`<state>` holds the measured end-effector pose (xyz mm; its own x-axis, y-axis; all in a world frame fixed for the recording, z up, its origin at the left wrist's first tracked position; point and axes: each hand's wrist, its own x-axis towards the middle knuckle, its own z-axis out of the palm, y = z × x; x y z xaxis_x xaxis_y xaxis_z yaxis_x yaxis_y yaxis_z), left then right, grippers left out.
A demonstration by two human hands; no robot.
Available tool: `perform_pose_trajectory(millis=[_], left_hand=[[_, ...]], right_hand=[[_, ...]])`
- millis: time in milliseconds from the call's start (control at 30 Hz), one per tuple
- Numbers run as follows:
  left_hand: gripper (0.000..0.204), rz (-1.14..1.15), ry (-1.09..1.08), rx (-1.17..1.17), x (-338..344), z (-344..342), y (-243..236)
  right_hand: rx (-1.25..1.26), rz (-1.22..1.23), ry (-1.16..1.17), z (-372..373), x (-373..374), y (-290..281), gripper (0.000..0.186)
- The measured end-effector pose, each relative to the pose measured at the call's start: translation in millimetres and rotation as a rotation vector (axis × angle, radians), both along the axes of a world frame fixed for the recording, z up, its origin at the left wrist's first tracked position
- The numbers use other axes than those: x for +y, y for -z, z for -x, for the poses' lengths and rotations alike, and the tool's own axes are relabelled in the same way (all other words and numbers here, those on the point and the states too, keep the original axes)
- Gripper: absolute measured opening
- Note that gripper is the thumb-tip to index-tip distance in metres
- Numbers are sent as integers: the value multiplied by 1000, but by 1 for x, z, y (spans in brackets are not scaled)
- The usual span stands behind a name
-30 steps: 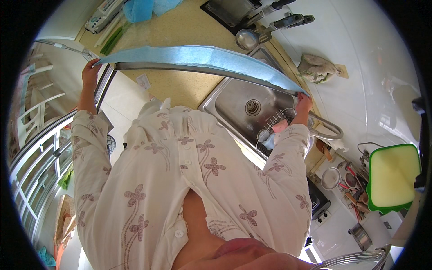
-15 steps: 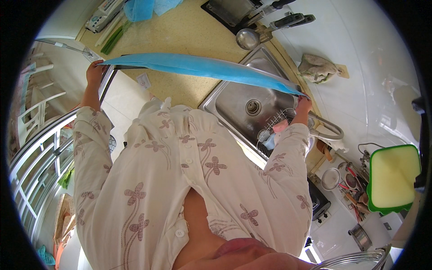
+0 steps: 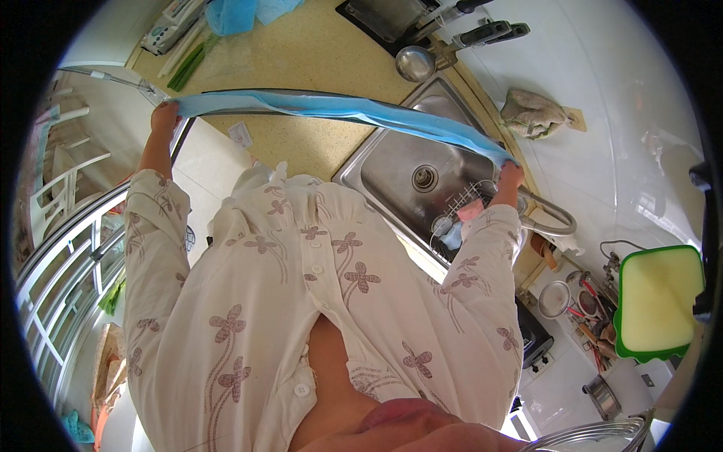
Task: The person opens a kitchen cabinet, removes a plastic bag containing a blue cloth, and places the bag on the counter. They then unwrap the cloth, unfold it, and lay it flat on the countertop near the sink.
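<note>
So the blue cloth point(image 3: 339, 108) is stretched between both hands, running over the far part of the sink point(image 3: 380, 177) and out past its left side. Left hand point(image 3: 164, 117), well left of the sink, has its fingers clamped on one end; right hand point(image 3: 510, 175), by the sink's right edge, is clamped on the other. Individual fingers are tough to make out. Fabric looks thin and kinda sheer, folded lengthwise into a narrow band, hiding a bit of the sink. A dark strip point(image 3: 218, 114) peeks out along it, no clue what. The wire rack point(image 3: 471, 192) in the sink is partly behind the sleeve point(image 3: 482, 245). Right of the sink, the green-rimmed tub point(image 3: 657, 301) is partly blocked by something black.
</note>
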<state>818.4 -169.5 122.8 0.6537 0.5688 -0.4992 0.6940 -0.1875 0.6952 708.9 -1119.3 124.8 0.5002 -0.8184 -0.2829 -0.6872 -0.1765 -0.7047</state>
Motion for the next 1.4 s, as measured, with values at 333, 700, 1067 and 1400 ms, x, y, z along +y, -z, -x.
perform_pose_trajectory(millis=[333, 700, 1067, 1400], left_hand=[[44, -229, 175, -4, 14, -7, 16], [40, -638, 485, 147, 0, -13, 9], [42, -737, 596, 322, -40, -10, -26], [42, -794, 600, 340, -43, -11, -30]], right_hand=[[260, 471, 16, -9, 30, -31, 38], [336, 479, -88, -17, 39, -39, 40], [424, 523, -142, -15, 31, -37, 38], [417, 512, -124, -20, 45, -50, 40]])
